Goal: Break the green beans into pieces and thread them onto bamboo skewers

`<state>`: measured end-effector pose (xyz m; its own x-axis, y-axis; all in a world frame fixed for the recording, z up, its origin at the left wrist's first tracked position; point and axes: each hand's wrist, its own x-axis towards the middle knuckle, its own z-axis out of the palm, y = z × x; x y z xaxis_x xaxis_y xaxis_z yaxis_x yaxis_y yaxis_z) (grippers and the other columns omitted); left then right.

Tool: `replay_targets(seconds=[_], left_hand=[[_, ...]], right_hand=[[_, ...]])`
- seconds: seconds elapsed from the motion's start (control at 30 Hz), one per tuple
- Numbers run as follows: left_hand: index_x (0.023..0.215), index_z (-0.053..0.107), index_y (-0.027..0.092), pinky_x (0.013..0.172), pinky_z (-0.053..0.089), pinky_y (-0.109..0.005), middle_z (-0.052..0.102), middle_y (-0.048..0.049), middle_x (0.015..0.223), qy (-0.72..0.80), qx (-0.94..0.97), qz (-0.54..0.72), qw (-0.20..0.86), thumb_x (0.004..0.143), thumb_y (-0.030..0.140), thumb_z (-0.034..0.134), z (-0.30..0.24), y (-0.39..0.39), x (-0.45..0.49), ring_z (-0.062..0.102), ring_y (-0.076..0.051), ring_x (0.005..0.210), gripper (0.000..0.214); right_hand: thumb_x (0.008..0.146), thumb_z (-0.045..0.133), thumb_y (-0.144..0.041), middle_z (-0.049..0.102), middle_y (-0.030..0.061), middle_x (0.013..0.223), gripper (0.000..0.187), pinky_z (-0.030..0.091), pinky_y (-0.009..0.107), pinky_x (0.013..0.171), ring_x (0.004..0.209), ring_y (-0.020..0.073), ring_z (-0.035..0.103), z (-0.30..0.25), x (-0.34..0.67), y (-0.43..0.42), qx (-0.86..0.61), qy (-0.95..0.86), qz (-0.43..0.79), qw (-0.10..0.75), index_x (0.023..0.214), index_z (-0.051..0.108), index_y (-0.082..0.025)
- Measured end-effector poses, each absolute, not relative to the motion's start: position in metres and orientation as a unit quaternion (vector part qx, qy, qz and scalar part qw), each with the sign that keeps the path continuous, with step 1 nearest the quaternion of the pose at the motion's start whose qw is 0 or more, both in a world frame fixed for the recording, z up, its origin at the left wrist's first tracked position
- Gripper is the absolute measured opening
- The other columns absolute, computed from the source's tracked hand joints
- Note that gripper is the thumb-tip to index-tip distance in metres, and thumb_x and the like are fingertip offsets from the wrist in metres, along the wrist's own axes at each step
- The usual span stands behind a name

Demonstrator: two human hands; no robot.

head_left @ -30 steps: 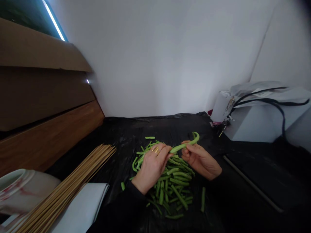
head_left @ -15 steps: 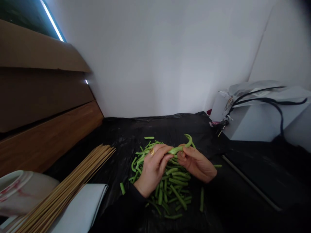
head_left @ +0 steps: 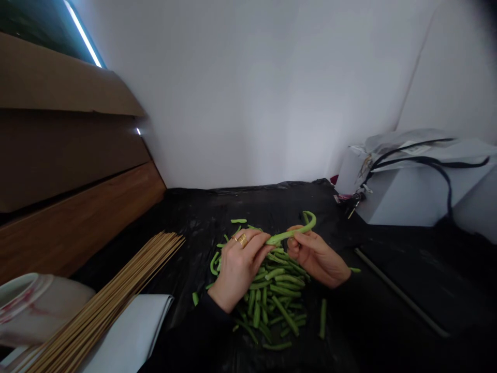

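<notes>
A long green bean (head_left: 286, 235) with a hooked far end is stretched between my two hands. My left hand (head_left: 241, 261), wearing a gold ring (head_left: 243, 240), pinches its left end between thumb and fingers. Farther along, just before the curve, my right hand (head_left: 320, 256) grips the same bean with thumb and fingertips. Below both hands lies a heap of green beans (head_left: 285, 303), many of them short pieces, on a black plastic sheet (head_left: 202, 217). My hands and sleeves cover part of the heap.
On the left, a bundle of thin sticks (head_left: 128, 280) rests across a folded white sheet (head_left: 128, 326) beside a stained whitish tub (head_left: 46, 305). A dark flat panel (head_left: 419, 280) lies at right. Behind it stands a white box (head_left: 411, 197) with black cords.
My right hand has shifted slightly right, and my left hand slightly left. The bean's hooked end has swung to the right and now shows a wider curve.
</notes>
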<state>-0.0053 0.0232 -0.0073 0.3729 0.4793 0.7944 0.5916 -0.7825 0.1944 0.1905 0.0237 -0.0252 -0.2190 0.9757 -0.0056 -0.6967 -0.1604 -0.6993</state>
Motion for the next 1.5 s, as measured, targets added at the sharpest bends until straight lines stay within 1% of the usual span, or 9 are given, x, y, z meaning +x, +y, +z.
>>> replay_targets(seconds=[0.17, 0.3, 0.5, 0.7, 0.83, 1.0, 1.1, 1.2, 1.5], left_hand=[[0.091, 0.066, 0.018, 0.071, 0.048, -0.031, 0.068, -0.0043, 0.083, -0.386, -0.841, -0.344, 0.161, 0.09, 0.027, 0.06, -0.004, 0.025, -0.008, 0.059, -0.02, 0.079, 0.01], [0.086, 0.064, 0.018, 0.069, 0.047, -0.032, 0.066, -0.0044, 0.079, -0.382, -0.864, -0.287, 0.157, 0.092, 0.025, 0.057, 0.001, 0.025, -0.01, 0.058, -0.02, 0.077, 0.012], [0.092, 0.065, 0.017, 0.073, 0.048, -0.031, 0.068, -0.0048, 0.083, -0.285, -0.919, -0.267, 0.061, 0.095, 0.021, 0.051, 0.004, 0.024, -0.007, 0.06, -0.019, 0.08, 0.014], [0.112, 0.063, 0.017, 0.086, 0.05, -0.035, 0.071, -0.0077, 0.104, -0.265, -0.894, -0.36, -0.035, 0.094, 0.019, 0.054, 0.0, 0.021, -0.004, 0.063, -0.02, 0.095, 0.021], [0.117, 0.063, 0.019, 0.089, 0.05, -0.035, 0.072, -0.0074, 0.107, -0.273, -0.862, -0.413, -0.105, 0.095, 0.017, 0.051, 0.001, 0.016, -0.001, 0.064, -0.019, 0.099, 0.025], [0.114, 0.067, 0.021, 0.079, 0.052, -0.029, 0.074, -0.0048, 0.094, -0.32, -0.791, -0.456, -0.252, 0.095, 0.023, 0.051, 0.001, 0.015, 0.005, 0.068, -0.017, 0.085, 0.024], [0.109, 0.069, 0.018, 0.072, 0.053, -0.028, 0.073, -0.005, 0.088, -0.331, -0.745, -0.481, -0.322, 0.089, 0.026, 0.061, 0.0, 0.016, 0.006, 0.067, -0.017, 0.076, 0.023], [0.099, 0.072, 0.017, 0.07, 0.052, -0.028, 0.073, -0.0055, 0.086, -0.346, -0.722, -0.501, -0.329, 0.08, 0.025, 0.071, -0.001, 0.017, 0.007, 0.065, -0.018, 0.076, 0.02], [0.088, 0.066, 0.015, 0.063, 0.05, -0.024, 0.063, -0.0003, 0.071, -0.361, -0.636, -0.546, -0.408, 0.085, 0.028, 0.064, 0.0, 0.02, 0.01, 0.061, -0.013, 0.064, 0.014]], right_hand=[[0.07, 0.082, -0.024, 0.061, -0.0019, 0.065, 0.02, 0.044, 0.018, 0.058, 0.06, 0.0065, 0.051, -0.026, 0.189, 0.022, -0.252, -0.338, 0.69, 0.589, 0.085, 0.071, -0.017], [0.071, 0.082, -0.029, 0.06, -0.002, 0.063, 0.019, 0.043, 0.019, 0.056, 0.058, 0.0073, 0.051, -0.024, 0.188, 0.021, -0.277, -0.367, 0.663, 0.59, 0.083, 0.071, -0.018], [0.068, 0.084, -0.034, 0.058, -0.0021, 0.061, 0.023, 0.041, 0.02, 0.051, 0.055, 0.0074, 0.048, -0.023, 0.188, 0.025, -0.311, -0.334, 0.643, 0.615, 0.076, 0.07, -0.017], [0.068, 0.084, -0.033, 0.057, -0.0021, 0.062, 0.023, 0.042, 0.02, 0.051, 0.056, 0.0077, 0.048, -0.023, 0.191, 0.028, -0.304, -0.31, 0.653, 0.621, 0.074, 0.069, -0.017], [0.072, 0.081, -0.035, 0.057, -0.0024, 0.063, 0.024, 0.042, 0.02, 0.053, 0.057, 0.0074, 0.047, -0.025, 0.192, 0.028, -0.291, -0.315, 0.668, 0.607, 0.071, 0.066, -0.017], [0.073, 0.081, -0.036, 0.058, -0.0027, 0.064, 0.024, 0.043, 0.02, 0.054, 0.057, 0.0075, 0.048, -0.029, 0.191, 0.028, -0.282, -0.311, 0.683, 0.598, 0.071, 0.064, -0.018], [0.072, 0.082, -0.035, 0.059, -0.0028, 0.065, 0.024, 0.044, 0.019, 0.055, 0.058, 0.0068, 0.049, -0.03, 0.191, 0.028, -0.281, -0.298, 0.689, 0.598, 0.071, 0.065, -0.018], [0.071, 0.082, -0.033, 0.059, -0.0028, 0.065, 0.023, 0.044, 0.019, 0.054, 0.057, 0.0066, 0.05, -0.028, 0.192, 0.029, -0.283, -0.29, 0.685, 0.605, 0.071, 0.065, -0.017], [0.069, 0.084, -0.032, 0.059, -0.0023, 0.063, 0.026, 0.042, 0.019, 0.053, 0.057, 0.0068, 0.049, -0.024, 0.189, 0.027, -0.296, -0.303, 0.669, 0.611, 0.067, 0.064, -0.016]])
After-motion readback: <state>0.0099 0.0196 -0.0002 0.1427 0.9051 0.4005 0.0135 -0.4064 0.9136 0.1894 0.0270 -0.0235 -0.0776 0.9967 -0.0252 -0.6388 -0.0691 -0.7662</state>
